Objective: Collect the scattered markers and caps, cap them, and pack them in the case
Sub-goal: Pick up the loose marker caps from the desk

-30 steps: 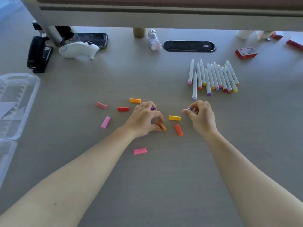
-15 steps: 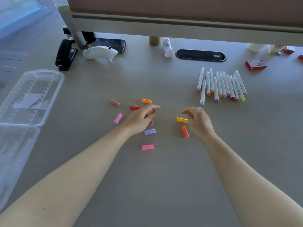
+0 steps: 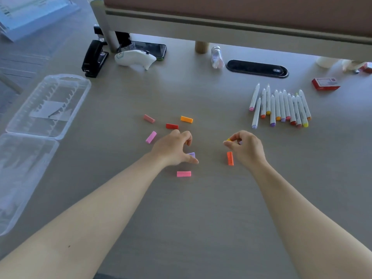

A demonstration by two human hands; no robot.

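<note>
a grey wood-grain desk [image 3: 197, 218] fills most of the frame. along the top runs a beige shelf [image 3: 231, 27] with a brown panel [image 3: 241, 9] above it, held up by a beige post [image 3: 101, 21] at upper left and a small wooden peg [image 3: 202, 46] near top centre. a black oval grommet [image 3: 257, 68] is set in the desk at upper right centre. soft, cool light comes from the upper left, where the surface looks pale and bluish.
</note>
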